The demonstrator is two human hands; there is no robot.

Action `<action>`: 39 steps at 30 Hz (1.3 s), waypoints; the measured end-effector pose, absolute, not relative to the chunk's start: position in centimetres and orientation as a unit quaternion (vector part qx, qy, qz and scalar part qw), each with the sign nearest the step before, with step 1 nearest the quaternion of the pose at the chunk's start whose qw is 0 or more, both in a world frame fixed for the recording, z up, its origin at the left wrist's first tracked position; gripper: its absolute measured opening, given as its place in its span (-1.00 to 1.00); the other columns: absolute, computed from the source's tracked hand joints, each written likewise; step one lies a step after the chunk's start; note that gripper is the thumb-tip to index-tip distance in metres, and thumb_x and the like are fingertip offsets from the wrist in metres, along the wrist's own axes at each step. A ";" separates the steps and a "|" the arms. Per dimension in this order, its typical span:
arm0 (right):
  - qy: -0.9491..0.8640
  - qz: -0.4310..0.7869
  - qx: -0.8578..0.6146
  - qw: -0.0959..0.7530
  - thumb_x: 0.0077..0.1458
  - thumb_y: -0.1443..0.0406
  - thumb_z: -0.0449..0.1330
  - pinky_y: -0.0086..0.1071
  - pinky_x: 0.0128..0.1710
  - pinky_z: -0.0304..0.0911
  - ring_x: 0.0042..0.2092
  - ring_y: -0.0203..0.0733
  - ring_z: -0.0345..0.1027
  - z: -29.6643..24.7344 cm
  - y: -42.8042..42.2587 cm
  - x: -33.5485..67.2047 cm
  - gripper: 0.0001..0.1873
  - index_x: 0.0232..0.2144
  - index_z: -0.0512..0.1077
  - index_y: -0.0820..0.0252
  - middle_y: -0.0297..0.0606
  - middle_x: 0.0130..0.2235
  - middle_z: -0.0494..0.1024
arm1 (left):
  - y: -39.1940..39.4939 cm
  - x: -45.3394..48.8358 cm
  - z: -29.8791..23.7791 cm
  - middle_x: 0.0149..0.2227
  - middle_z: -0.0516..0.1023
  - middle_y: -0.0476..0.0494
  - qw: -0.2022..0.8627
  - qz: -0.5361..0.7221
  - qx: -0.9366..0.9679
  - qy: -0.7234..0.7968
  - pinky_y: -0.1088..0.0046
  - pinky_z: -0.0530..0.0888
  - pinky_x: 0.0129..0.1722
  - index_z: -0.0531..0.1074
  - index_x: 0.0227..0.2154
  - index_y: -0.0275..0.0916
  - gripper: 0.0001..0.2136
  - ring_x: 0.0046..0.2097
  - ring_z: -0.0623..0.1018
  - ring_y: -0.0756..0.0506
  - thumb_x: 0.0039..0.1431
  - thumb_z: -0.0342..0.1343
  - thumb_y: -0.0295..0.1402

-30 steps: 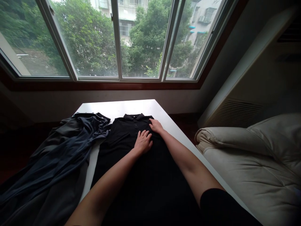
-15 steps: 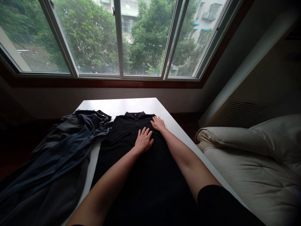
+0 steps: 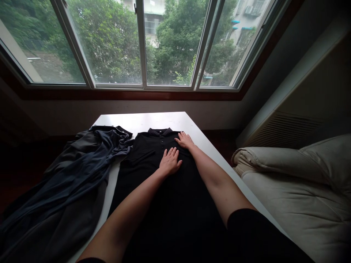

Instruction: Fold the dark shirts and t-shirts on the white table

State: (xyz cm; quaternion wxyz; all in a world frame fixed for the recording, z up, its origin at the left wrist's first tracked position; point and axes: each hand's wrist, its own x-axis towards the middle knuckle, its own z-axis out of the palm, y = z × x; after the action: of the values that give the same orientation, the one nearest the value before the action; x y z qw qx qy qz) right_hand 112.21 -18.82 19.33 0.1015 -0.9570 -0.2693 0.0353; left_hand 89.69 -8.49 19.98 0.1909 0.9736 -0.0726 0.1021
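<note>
A black polo shirt (image 3: 142, 157) lies spread face up on a white table (image 3: 131, 119), its collar toward the window and its buttons showing. My left hand (image 3: 170, 161) rests flat on the middle of the shirt's chest, fingers spread. Near the shirt's right shoulder, my right hand (image 3: 184, 140) lies flat with its fingers stretched out. Neither hand grips the cloth. The lower part of the shirt is dark and hard to tell from my own black clothing.
Dark blue and grey clothes (image 3: 82, 175) lie heaped along the table's left side and hang past its edge. A cream padded sofa (image 3: 290, 182) stands to the right. Beyond the table are a wall and a wide window (image 3: 170, 47).
The view has shifted slightly, so the scene sits a little further right. Both hands stay flat on the shirt in nearly the same places.
</note>
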 end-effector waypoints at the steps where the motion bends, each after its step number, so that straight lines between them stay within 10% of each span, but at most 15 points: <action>1: -0.263 0.036 -0.959 0.103 0.40 -0.13 -0.14 -0.07 0.46 -0.45 0.53 -0.01 -0.37 19.3 -18.8 112.3 -0.17 0.49 -0.02 0.24 -0.04 0.51 -0.13 | -8.5 89.7 19.9 0.47 0.13 -0.27 0.191 0.101 0.974 -0.073 -0.03 -0.13 0.48 0.17 0.41 -0.23 -0.39 0.50 0.01 -0.29 0.39 -0.06 -0.07; 19: -0.329 -0.016 -0.940 0.093 0.44 0.14 -0.12 -0.06 0.47 -0.26 0.51 -0.05 -0.22 19.6 -23.0 108.7 -0.39 0.43 0.14 0.19 -0.16 0.49 0.01 | -8.4 90.0 19.7 0.50 0.00 -0.23 0.120 0.080 0.987 -0.065 0.05 -0.09 0.48 0.09 0.45 -0.31 -0.30 0.52 -0.04 -0.21 0.42 -0.21 0.03; 39: -0.289 0.040 -0.954 0.074 0.34 -0.23 -0.24 0.00 0.47 -0.30 0.53 0.04 -0.37 18.7 -24.6 107.6 -0.11 0.50 -0.07 0.10 -0.18 0.53 -0.19 | 1.1 86.5 22.5 0.45 0.18 -0.23 0.116 0.095 0.988 -0.048 0.02 0.04 0.45 0.22 0.38 -0.18 -0.46 0.48 0.11 -0.25 0.43 -0.06 -0.12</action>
State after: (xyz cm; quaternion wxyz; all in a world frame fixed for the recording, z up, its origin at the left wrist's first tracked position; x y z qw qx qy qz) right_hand 107.59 -24.62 18.74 0.0740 -0.9536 -0.2890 0.0403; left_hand 86.55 1.12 22.52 0.1156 0.9876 -0.0484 0.0947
